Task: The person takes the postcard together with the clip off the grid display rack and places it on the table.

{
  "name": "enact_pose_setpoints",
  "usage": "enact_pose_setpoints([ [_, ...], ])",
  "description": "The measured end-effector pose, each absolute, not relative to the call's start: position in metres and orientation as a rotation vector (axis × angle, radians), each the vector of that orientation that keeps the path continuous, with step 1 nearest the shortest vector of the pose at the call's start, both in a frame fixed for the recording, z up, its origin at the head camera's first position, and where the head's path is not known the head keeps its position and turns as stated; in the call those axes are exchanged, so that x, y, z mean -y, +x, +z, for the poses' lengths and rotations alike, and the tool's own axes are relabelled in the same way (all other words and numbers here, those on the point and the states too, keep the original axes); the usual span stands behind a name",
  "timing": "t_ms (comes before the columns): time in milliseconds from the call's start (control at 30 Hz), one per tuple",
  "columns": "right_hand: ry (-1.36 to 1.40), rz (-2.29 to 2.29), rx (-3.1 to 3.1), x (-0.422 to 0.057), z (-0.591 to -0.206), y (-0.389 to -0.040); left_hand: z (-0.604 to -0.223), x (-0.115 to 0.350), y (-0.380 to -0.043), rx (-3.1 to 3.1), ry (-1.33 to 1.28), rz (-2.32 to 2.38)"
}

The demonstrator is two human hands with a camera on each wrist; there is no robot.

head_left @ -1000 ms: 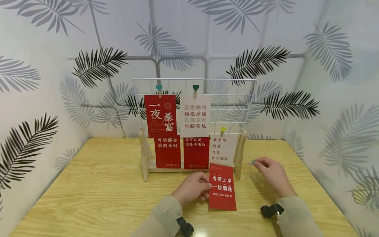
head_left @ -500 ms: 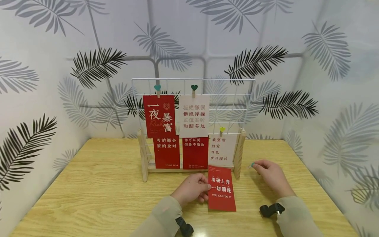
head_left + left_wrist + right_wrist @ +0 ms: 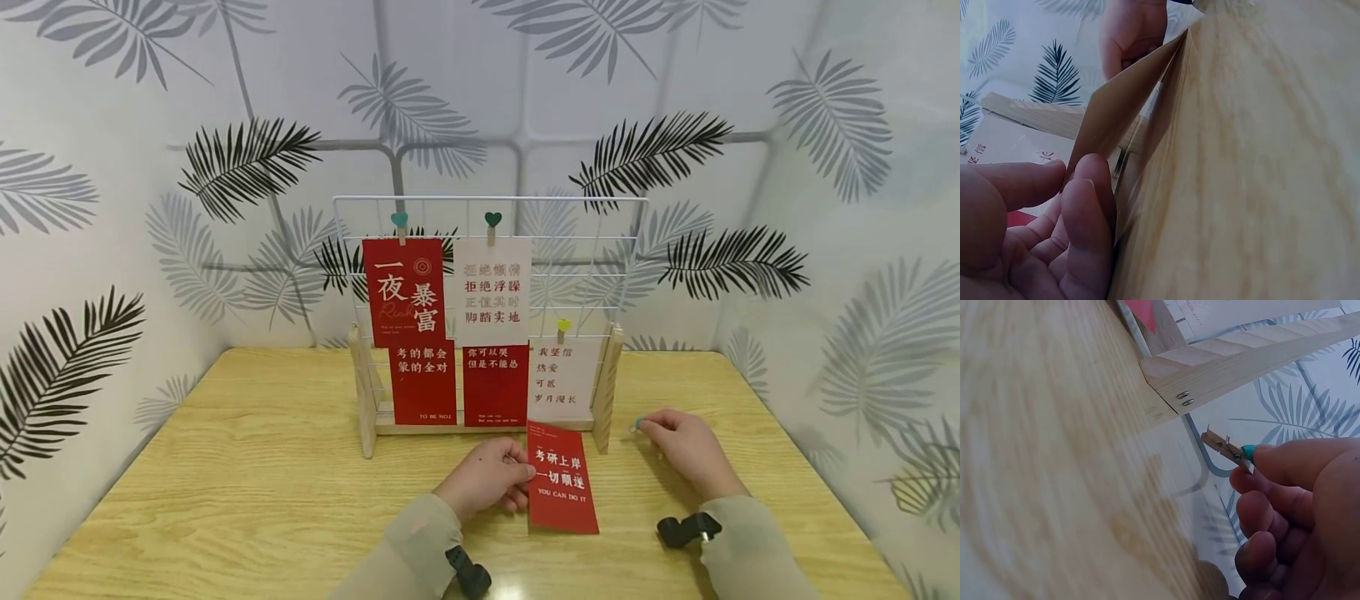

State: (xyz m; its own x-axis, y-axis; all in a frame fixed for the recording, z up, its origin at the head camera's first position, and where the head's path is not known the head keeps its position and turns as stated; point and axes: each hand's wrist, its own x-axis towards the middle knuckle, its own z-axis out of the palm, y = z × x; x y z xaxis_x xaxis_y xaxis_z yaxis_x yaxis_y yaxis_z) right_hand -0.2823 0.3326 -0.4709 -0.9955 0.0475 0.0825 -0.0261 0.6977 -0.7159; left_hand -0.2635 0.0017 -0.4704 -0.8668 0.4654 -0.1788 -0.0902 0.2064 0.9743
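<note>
My left hand (image 3: 491,477) pinches the left edge of a red card (image 3: 562,487) with white lettering, tilted up from the table in front of the rack. In the left wrist view, the plain back of this card (image 3: 1116,103) slopes away from thumb and fingers. To the right of the rack, my right hand (image 3: 688,446) pinches a small wooden clothespin (image 3: 1227,447) topped with a teal piece, between thumb and index finger. The white wire grid rack (image 3: 592,200) on wooden feet carries red and white cards, some under heart-topped clips.
A white card (image 3: 566,379) hangs low on the rack's right side under a yellow-green clip (image 3: 564,327). The rack's right wooden foot (image 3: 609,392) stands between that card and my right hand. Leaf-patterned walls enclose the wooden table (image 3: 247,500).
My right hand has sunk slightly with the clothespin. The top edge of the red card has tipped a little lower, while my left hand has stayed almost still.
</note>
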Motion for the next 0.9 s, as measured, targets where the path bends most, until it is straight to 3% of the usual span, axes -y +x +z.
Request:
enact_pose_setpoints([
  [900,-0.002,0.883,2.924,-0.3342,-0.4735,-0.2828,-0.4620,0.0008,-0.2568,-2.183,0.375,1.502],
])
